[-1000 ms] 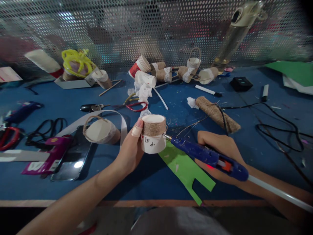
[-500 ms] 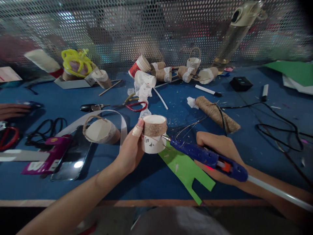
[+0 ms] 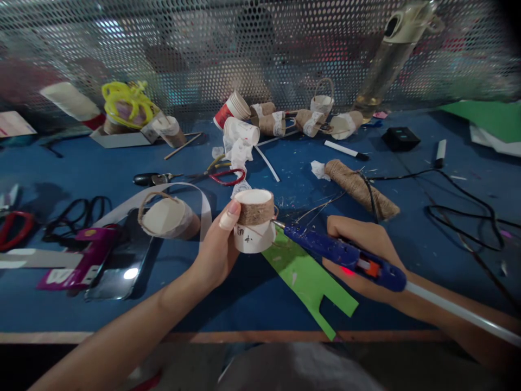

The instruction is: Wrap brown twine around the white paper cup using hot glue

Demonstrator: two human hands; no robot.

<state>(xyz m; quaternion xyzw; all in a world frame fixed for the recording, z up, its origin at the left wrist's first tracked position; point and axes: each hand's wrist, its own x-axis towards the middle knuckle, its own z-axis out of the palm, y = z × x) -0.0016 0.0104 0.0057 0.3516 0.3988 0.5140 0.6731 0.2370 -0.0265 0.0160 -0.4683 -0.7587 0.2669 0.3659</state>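
Note:
My left hand [image 3: 217, 247] is closed round a small white paper cup [image 3: 254, 220] whose upper part is wound with brown twine; the thumb presses its left side. My right hand [image 3: 364, 252] grips a blue hot glue gun [image 3: 345, 256] with a white glue stick [image 3: 459, 315] sticking out of its back. The metal nozzle touches the cup's right side just below the twine. Both hands hover above a green paper cut-out [image 3: 309, 282] on the blue table [image 3: 252, 298].
A twine-wrapped cup with a handle [image 3: 169, 217] lies left of my hand, beside a phone [image 3: 122, 260] and a purple object [image 3: 81, 258]. A twine spool [image 3: 360, 187], black cables [image 3: 459, 209], scissors [image 3: 222, 175], several wrapped cups [image 3: 280, 122] and a perforated metal screen [image 3: 260, 49] lie beyond.
The cup tilted and rose a little in my left hand, and the glue gun's nozzle shifted up to its side. Another person's hand seen at the far left edge is gone.

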